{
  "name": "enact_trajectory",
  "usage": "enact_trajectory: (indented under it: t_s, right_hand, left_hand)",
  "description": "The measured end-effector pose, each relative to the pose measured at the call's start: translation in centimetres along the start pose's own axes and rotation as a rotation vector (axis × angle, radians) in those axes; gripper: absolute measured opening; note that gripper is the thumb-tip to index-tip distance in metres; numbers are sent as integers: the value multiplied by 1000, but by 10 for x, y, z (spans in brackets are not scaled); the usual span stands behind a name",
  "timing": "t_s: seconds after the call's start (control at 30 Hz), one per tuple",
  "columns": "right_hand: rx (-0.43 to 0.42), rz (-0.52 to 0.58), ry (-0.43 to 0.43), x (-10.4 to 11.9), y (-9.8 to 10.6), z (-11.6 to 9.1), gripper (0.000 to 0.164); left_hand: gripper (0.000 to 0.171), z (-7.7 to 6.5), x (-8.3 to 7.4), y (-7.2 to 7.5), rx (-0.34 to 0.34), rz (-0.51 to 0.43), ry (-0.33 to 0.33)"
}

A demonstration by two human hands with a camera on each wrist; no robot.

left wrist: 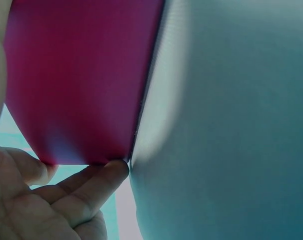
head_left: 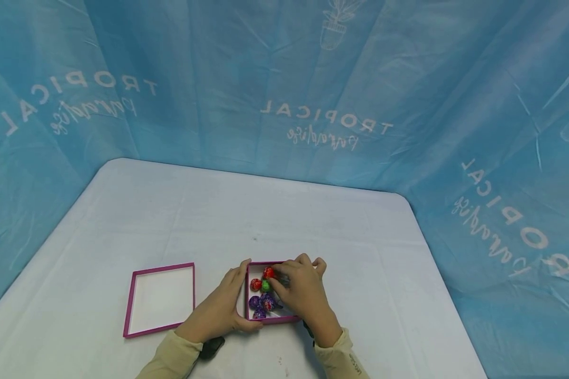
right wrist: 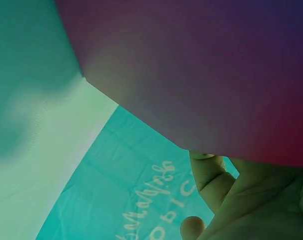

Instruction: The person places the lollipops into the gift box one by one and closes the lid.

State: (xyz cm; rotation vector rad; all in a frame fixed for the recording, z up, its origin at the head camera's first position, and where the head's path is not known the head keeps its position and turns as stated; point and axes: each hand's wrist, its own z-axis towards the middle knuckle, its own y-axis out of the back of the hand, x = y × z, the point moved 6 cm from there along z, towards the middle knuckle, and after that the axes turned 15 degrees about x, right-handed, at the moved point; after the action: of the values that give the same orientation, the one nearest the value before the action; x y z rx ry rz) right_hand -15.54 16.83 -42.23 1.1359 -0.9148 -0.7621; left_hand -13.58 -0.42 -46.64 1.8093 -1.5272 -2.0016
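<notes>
A magenta-sided box [head_left: 283, 319] with a white inside stands near the table's front. My left hand [head_left: 221, 307] grips its left end, thumb at the near corner and fingers at the far one; in the left wrist view the fingertips press the magenta wall. In the box lie round wrapped lollipops: a red one [head_left: 255, 285], a green one [head_left: 266, 286] and several purple ones [head_left: 267, 302]. My right hand [head_left: 304, 287] reaches over the box's right part and pinches another red lollipop [head_left: 268, 272] near the far side. That hand hides the box's right end.
Left of the box lies a shallow white lid [head_left: 163, 297] with a magenta rim, its near right corner behind my left hand. A white cloth [head_left: 246, 216] covers the table. Blue printed curtains [head_left: 237, 84] hang around its back and sides.
</notes>
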Motion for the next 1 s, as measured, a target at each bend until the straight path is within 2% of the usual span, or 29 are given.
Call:
enact_trajectory:
  t_s: [0.3,0.57,0.73,0.87,1.0]
  right_hand:
    - [19,83,18,2,7,-2,28]
    - [-30,159,11,8,27,-16,28]
    - [-52,153,76,23,50,-23,31]
    - [-50,110,164,37,74,-18,31]
    - [43,20,252,55,89,-3,40]
  left_hand:
    - [136,-5,1,3,-32,32,-13]
    - [137,-1,-4,2,-4,4,-37]
    - [140,-4,-6,3,22,11,-20]
    - [146,-12,-11,11,24,33,-7]
    - [143,-23,-17,34,-36,175,-14]
